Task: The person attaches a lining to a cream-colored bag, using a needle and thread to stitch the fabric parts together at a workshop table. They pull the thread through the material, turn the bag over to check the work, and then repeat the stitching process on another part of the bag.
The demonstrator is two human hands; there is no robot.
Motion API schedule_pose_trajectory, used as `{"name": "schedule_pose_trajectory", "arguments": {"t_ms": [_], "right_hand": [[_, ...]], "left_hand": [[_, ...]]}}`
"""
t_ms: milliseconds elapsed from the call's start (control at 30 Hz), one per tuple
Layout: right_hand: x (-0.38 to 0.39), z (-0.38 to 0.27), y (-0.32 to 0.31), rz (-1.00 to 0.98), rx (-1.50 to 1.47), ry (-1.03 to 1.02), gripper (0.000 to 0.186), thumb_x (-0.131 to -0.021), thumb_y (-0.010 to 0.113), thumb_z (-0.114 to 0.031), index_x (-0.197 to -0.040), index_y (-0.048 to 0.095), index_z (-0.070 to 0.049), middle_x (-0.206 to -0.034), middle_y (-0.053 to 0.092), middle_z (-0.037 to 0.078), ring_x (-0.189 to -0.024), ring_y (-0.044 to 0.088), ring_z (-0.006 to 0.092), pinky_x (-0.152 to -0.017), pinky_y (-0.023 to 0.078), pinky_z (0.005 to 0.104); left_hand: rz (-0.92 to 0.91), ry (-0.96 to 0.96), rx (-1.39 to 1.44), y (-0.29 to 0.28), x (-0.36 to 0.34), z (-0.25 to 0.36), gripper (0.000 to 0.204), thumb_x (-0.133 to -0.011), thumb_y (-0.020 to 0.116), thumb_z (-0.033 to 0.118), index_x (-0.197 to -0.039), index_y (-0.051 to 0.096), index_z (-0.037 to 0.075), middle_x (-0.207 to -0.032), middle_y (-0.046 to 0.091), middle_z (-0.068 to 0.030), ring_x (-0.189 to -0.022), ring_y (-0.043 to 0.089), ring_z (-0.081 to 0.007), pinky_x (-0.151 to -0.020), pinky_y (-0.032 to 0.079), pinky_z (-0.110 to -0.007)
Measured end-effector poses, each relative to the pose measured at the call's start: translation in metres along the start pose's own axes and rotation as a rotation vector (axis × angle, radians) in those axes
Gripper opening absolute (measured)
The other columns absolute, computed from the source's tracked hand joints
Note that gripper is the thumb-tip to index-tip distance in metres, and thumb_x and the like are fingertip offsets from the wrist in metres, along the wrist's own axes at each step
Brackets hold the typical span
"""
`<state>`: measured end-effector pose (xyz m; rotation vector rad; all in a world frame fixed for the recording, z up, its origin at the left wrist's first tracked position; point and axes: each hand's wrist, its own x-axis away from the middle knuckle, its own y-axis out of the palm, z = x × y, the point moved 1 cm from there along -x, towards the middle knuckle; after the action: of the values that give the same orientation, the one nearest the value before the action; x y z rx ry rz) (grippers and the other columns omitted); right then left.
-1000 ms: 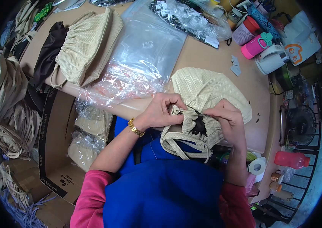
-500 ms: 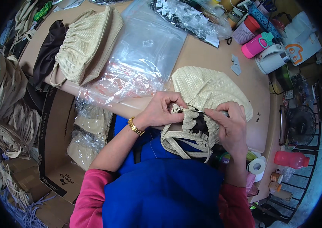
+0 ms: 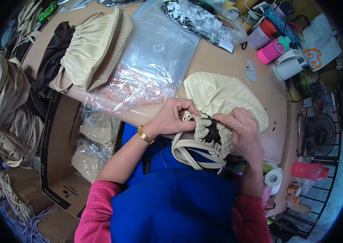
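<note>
Tan tabletop (image 3: 212,58), upper centre, bears a cream herringbone-textured bag (image 3: 224,91); left hand (image 3: 174,116) pinches its rim; right hand (image 3: 242,127) curls, hold indiscernible.

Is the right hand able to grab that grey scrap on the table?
Probably yes: the scrap lies uncovered on the table beyond the bag, but the right hand, at the bag's gathered opening, would have to reach past the bag.

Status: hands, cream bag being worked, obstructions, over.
Left hand pinching cream bag at gathered edge. Right hand at same edge, grip unclear. Strap looped below, not covering it.
</note>
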<state>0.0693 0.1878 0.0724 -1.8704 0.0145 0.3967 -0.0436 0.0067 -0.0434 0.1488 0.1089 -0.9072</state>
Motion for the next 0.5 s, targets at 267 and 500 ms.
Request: {"name": "schedule_pose_trajectory", "arguments": {"t_ms": [267,500], "right_hand": [[0.008,0.012,0.004,-0.056,-0.74,0.173,0.046,-0.067,0.051,0.013,-0.1,0.074,-0.008,-0.075,0.056,0.01,-0.069,0.054,0.0256,-0.063,0.041,0.0327],[0.007,0.004,0.002,0.11,-0.155,0.046,0.04,-0.067,0.056,0.009,-0.097,0.075,-0.011,-0.08,0.057,0.007,-0.079,0.055,0.0252,-0.071,0.04,0.0343]], "left_hand": [[-0.01,-0.005,0.023,0.0,0.0,-0.002,0.017,-0.072,0.073,0.005,-0.086,0.068,-0.002,-0.082,0.067,-0.0041,-0.077,0.059,-0.0069,-0.07,0.046,-0.022],[0.001,-0.001,-0.005,-0.002,0.0,-0.004,0.016,-0.072,0.073,0.006,-0.086,0.069,-0.001,-0.082,0.067,-0.0033,-0.075,0.059,-0.0058,-0.067,0.045,-0.021]]}}
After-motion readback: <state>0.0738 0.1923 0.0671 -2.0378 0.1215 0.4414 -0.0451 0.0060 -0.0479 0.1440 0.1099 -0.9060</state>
